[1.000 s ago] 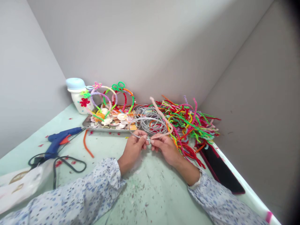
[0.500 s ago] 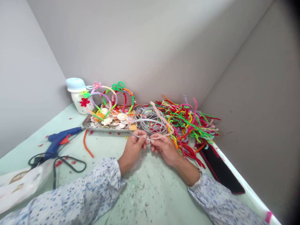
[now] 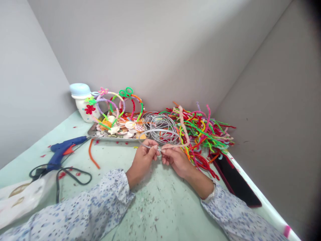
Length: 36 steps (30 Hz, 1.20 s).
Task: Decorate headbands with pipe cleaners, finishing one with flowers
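Note:
My left hand (image 3: 144,157) pinches a thin pale grey hoop (image 3: 160,131) at its near side. Close beside it, my right hand (image 3: 175,160) is closed on a pale pink pipe cleaner (image 3: 185,129), whose inner end meets the hoop between my fingertips. The pipe cleaner's free length bends upward past my right hand. Whether it is wound round the hoop there is too small to tell. Behind the hoop lie coiled grey wire rings (image 3: 164,122), overlapping it in view.
A metal tray (image 3: 120,138) of shells holds decorated pipe-cleaner hoops (image 3: 117,110). Right of it lies a heap of coloured pipe cleaners (image 3: 200,130) near a black phone-like slab (image 3: 237,182). On the left are a blue glue gun (image 3: 59,152), an orange pipe cleaner (image 3: 92,155) and a white bottle (image 3: 84,108).
The pink pipe cleaner's free end has swung to the right and stands more upright. Both hands stay almost in place, still pinching together at the hoop.

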{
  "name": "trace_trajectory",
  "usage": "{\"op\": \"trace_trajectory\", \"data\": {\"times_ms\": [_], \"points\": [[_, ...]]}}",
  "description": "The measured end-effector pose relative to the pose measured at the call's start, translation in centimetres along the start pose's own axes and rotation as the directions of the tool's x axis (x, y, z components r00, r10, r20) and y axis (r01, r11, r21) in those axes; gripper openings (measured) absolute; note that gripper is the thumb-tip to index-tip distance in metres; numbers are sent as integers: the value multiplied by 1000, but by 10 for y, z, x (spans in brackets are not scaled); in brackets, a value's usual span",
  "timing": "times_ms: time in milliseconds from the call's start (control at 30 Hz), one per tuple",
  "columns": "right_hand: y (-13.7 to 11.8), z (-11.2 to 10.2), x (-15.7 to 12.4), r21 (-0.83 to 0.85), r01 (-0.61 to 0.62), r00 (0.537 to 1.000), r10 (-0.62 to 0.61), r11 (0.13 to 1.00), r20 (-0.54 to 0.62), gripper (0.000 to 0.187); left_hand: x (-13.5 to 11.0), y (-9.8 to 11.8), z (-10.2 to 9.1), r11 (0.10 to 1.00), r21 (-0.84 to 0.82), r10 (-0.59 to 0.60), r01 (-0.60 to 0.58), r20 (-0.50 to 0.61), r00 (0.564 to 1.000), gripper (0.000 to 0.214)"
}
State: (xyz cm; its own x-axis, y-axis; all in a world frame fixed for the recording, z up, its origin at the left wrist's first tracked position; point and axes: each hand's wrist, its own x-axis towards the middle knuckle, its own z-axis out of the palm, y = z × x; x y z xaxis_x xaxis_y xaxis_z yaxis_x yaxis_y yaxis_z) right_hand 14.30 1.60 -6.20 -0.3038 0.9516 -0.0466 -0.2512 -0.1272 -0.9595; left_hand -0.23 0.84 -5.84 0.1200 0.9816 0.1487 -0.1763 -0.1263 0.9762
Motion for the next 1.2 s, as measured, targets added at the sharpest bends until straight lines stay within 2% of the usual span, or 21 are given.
{"op": "trace_trajectory", "data": {"times_ms": [167, 433, 767, 867, 1033, 1200], "points": [[-1, 1, 0, 35, -30, 999, 30, 999, -10, 5, -1, 0, 0, 1000, -1, 4, -4, 14, 1000, 16], [3, -2, -1, 38, 3, 1000, -3, 999, 2, 6, 0, 1, 2, 999, -37, -19, 18, -21, 1000, 15], [1, -1, 0, 29, -22, 1000, 22, 999, -19, 4, -2, 0, 1, 1000, -12, -16, 16, 29, 999, 15], [0, 0, -1, -56, 18, 999, -19, 998, -27, 7, 0, -2, 0, 997, -69, -44, 45, 12, 999, 14], [1, 4, -5, -282, 141, 985, -163, 949, -57, 18, 7, -8, -4, 970, -212, -127, 117, -33, 991, 17], [3, 6, -5, -328, 196, 971, -229, 924, -64, 17, 9, -10, -5, 961, -242, -147, 136, -27, 989, 17]]}}
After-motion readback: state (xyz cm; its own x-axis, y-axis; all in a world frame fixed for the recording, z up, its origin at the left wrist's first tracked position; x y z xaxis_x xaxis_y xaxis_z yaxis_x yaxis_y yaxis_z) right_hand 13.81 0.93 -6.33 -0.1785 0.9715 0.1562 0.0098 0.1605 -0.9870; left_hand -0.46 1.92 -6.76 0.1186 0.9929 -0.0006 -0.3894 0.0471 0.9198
